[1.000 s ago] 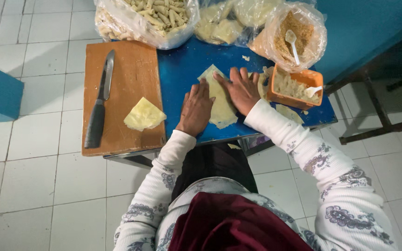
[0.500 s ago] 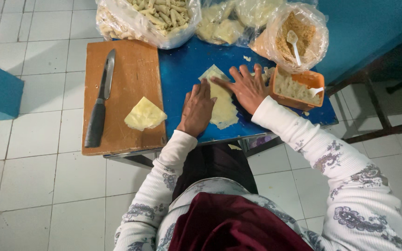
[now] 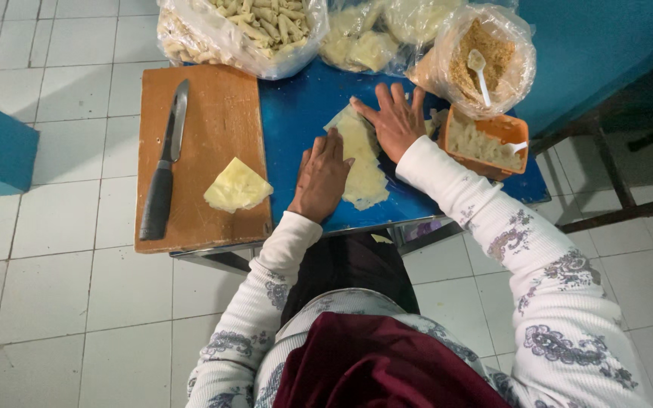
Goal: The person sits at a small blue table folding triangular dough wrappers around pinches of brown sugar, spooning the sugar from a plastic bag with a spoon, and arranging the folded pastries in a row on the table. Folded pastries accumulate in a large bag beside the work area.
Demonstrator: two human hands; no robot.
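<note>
Pressing flat with both palms, the person works a pale wrapper [image 3: 360, 162] on the blue table [image 3: 296, 113].

- Board [image 3: 205, 151] at 9 o'clock of the hands: knife [image 3: 166, 162] along its left side, a folded sheet [image 3: 237, 185] near its right edge. Board's near edge overhangs the table front.
- Left hand [image 3: 320, 177]: fingers straight and together, resting on the wrapper's left edge. Grips nothing.
- Wrapper: thin, limp, likely light and easy to tear; probably a bit tacky. Best lifted by a corner or edge, with flat fingers rather than a pinch in the middle. Its near corner lies close to the table's front edge.
- Right hand [image 3: 396, 121]: fingers spread, lying on the wrapper's far end at 1 o'clock. Grips nothing.
- Orange tub [image 3: 485, 140] at 3 o'clock, just beside the right wrist; crumb bag [image 3: 485, 64] behind it. Bags [image 3: 243, 30] crowd 12 o'clock.
- Open room: bare blue strip between board and wrapper; little elsewhere.
</note>
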